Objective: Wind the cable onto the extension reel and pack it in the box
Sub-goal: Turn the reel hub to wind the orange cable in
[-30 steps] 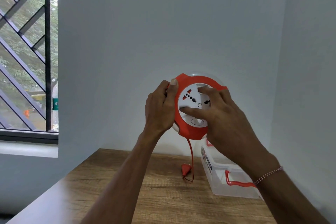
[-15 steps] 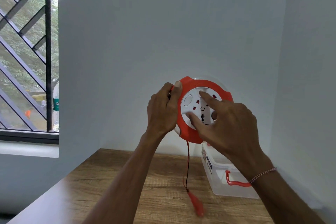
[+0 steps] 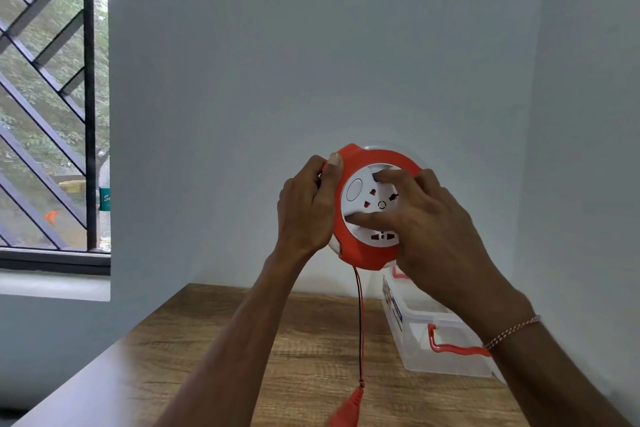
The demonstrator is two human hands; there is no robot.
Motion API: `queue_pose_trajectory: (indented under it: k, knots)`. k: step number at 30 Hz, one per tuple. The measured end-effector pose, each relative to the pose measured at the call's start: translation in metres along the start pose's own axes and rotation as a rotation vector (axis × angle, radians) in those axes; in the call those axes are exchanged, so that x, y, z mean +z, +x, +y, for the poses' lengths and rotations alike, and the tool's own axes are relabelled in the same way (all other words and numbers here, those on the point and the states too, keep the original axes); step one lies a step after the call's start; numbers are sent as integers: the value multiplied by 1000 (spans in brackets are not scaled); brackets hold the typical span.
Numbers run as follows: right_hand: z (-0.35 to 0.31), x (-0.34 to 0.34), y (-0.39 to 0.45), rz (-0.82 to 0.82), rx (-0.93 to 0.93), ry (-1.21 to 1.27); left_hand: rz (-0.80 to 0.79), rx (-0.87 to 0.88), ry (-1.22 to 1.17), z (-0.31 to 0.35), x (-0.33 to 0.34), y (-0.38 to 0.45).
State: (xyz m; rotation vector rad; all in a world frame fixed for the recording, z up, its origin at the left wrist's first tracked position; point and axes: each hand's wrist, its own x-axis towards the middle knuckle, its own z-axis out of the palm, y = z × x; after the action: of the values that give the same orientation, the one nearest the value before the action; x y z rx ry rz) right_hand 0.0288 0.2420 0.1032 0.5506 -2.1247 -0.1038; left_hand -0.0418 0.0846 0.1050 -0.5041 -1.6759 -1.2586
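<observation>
**Orange reel held up over the wooden bench, cable hanging**

Orange-rimmed round plastic extension reel (image 3: 372,204) with a white socket face is held upright in the air above the wood-grain bench (image 3: 294,357), well clear of its surface; the socket face is turned toward the camera, showing an oval button at its upper left, a small ring mark near the centre and red-shuttered pin holes.

Left hand (image 3: 306,208) grips the reel's left edge, its fingers curled round behind the rim and the thumb laid along the orange front; right hand (image 3: 429,222) rests on the white face, its fingers (image 3: 388,177) spread across it, one reaching to the upper part of the disc and the thumb lying across the lower middle, pressing rather than wrapping round anything; a thin beaded thread bracelet (image 3: 512,331) circles the right wrist.

Thin red cable (image 3: 359,322) drops straight down from the bottom of the reel; its orange plug (image 3: 348,407) hangs blurred at the lower edge of the view, and I cannot tell if it touches the bench.

Clear plastic box (image 3: 443,347) with orange latch handles sits open on the bench at the right, close to the pale wall; it lies below and to the right of the reel, apart from it; a barred window (image 3: 52,114) fills the left side.
</observation>
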Motion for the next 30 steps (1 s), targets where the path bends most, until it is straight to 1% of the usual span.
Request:
queue_pose_trajectory:
  k: [4, 9, 11, 13, 17, 19, 22, 23, 25, 27, 30]
  knots:
    - [-1, 6, -1, 40, 83, -17, -2, -5, -5, 1, 0, -1]
    - [6, 11, -3, 172, 188, 47, 2, -4, -21, 2, 0, -1]
    - [5, 12, -3, 190, 222, 60, 6, -8, -24, 1, 1, -1]
    - [5, 11, -1, 150, 227, 61, 9, -9, -26, -1, 0, 0]
    - [7, -3, -1, -12, 175, 61, 34, -23, -27, -5, -1, 3]
    - [7, -14, 0, -3, 139, 57, 38, -25, -25, -7, -3, 5]
    - [6, -25, 1, 82, 89, 89, 20, -12, -22, -6, -5, 6]
    - [5, -26, 1, 62, 53, 86, 11, -2, -24, -5, -5, 6]
    - [2, -27, 1, -37, -19, 38, -10, 15, -32, -2, -3, 5]
    - [0, -24, 1, -112, -39, 0, -26, 23, -34, 1, -2, 3]
    - [0, -22, 1, -126, -24, -54, -36, 30, -10, 3, 0, 2]
